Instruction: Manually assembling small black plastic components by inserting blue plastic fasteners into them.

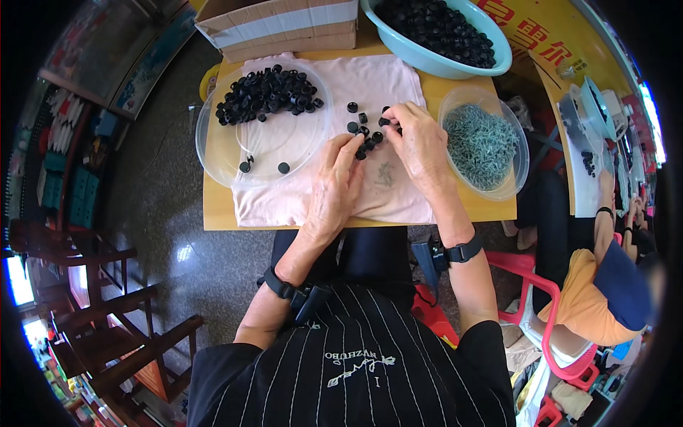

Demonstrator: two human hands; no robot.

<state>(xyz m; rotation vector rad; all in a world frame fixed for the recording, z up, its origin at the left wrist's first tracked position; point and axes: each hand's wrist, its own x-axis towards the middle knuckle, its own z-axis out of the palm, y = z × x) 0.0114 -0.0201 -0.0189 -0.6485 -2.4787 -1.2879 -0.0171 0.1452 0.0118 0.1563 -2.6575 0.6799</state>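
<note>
"Several small black parts (377,136) lie in a loose cluster on a pale pink cloth (398,78), near the middle of a yellow bench (217,210)."

"Who is touching them?"

"One person (348,341) at the near edge, with a black strap (464,250) on each wrist. The left hand (334,186) comes in on the cluster's left side, its fingertips against the parts; I cannot tell whether they grip one. The right hand (418,142) is on the cluster's right side, thumb and fingers pinched together on a small black part."

"What is at the left edge?"

"A clear round tray (302,142), jutting slightly past it. A heap of black parts (267,94) covers its far side, and a few pieces lie apart, nearer the front."

"And the right edge?"

"A clear tub (523,160), full of silvery screws (482,146)."

"Along the far edge?"

"A cardboard box (277,32) stands toward the left. At the far right corner sits a pale blue basin (427,62), holding many more black pieces (437,32)."
</note>
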